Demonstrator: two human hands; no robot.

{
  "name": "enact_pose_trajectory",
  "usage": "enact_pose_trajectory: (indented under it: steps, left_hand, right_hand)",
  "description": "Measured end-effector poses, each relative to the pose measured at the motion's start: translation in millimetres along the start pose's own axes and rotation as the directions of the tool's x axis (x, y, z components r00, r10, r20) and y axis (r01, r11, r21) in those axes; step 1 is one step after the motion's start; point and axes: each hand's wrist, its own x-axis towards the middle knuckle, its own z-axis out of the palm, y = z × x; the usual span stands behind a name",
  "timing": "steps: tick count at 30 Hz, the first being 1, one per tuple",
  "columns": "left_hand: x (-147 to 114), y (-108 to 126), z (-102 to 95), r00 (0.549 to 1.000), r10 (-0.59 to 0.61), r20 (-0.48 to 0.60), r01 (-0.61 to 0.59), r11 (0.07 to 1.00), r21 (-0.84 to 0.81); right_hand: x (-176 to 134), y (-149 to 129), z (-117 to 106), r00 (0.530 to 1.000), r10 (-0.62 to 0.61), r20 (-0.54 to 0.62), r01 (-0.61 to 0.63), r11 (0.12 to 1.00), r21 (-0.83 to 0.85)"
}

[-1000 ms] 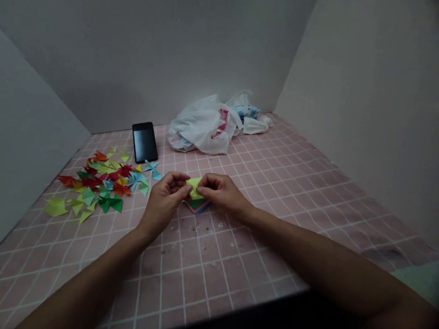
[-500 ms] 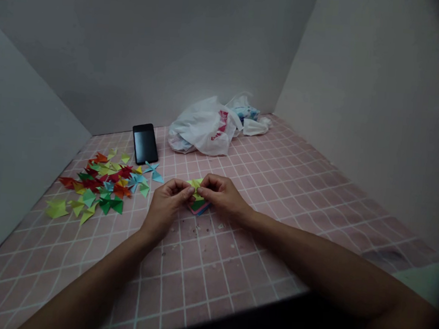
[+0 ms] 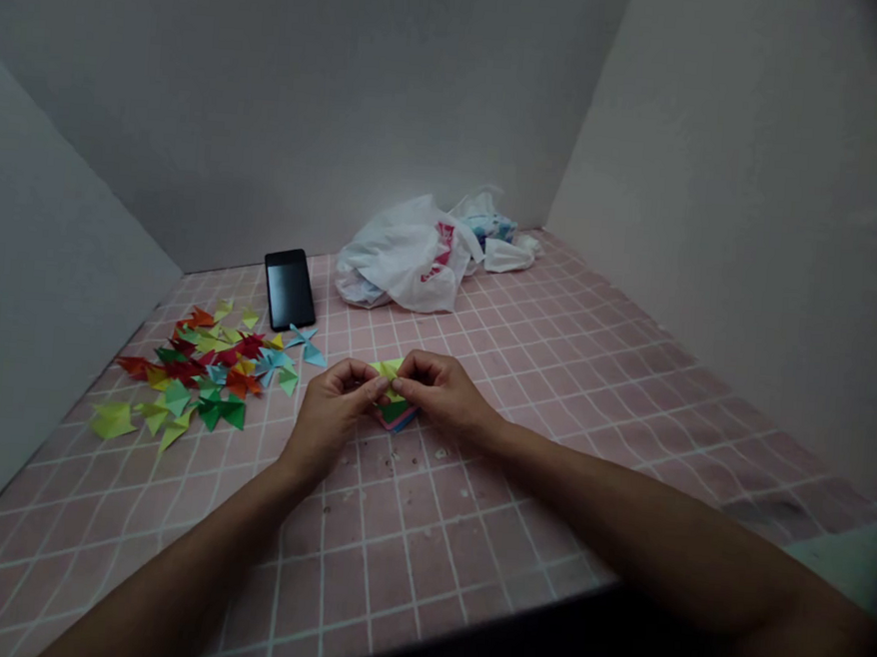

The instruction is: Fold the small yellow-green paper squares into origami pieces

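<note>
Between my hands is a small yellow piece of origami paper (image 3: 389,369), partly hidden by my fingers. My left hand (image 3: 335,406) pinches its left side, thumb against forefinger. From the right, my right hand (image 3: 445,399) pinches the same paper, and the fingertips of both hands almost meet. Under them lies a small stack of coloured paper sheets (image 3: 396,421), with green, pink and blue edges showing. To the left spreads a pile of folded paper pieces (image 3: 211,358) in red, orange, yellow, green and light blue.
A black smartphone (image 3: 289,290) lies behind the folded pieces. Farther back are a white plastic bag (image 3: 410,251) with red print and a blue-and-white packet (image 3: 495,227). A pink checked cloth (image 3: 557,357) covers the table. Pale walls (image 3: 312,89) enclose the back and sides.
My right thumb and fingertips have shifted slightly left, closer to the left hand, over the yellow paper. Everything else stays in place.
</note>
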Motion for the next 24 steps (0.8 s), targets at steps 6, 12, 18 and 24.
enact_pose_trajectory:
  steps: [6, 12, 18, 24]
  left_hand:
    - [-2.3, -1.4, 0.7, 1.0, -0.02, 0.007, 0.021, 0.999, -0.045]
    - [-1.9, -2.1, 1.3, 0.998, -0.068, 0.016, 0.069, 0.995, -0.077]
    - [-0.6, 0.5, 1.5, 0.994, -0.108, 0.02, 0.109, 0.988, -0.107]
    - [0.1, 0.6, 0.4, 0.992, -0.121, 0.023, 0.123, 0.986, -0.109]
  right_hand:
    - [0.1, -0.4, 0.5, 1.0, -0.008, 0.002, 0.008, 0.998, -0.066]
    - [0.3, 0.2, 2.0, 1.0, 0.024, -0.011, -0.024, 0.999, -0.037]
    - [-0.1, -1.7, 1.7, 1.0, 0.011, 0.012, -0.011, 1.0, -0.024]
    - [-0.8, -3.0, 1.8, 0.999, 0.002, 0.032, -0.002, 1.0, -0.002]
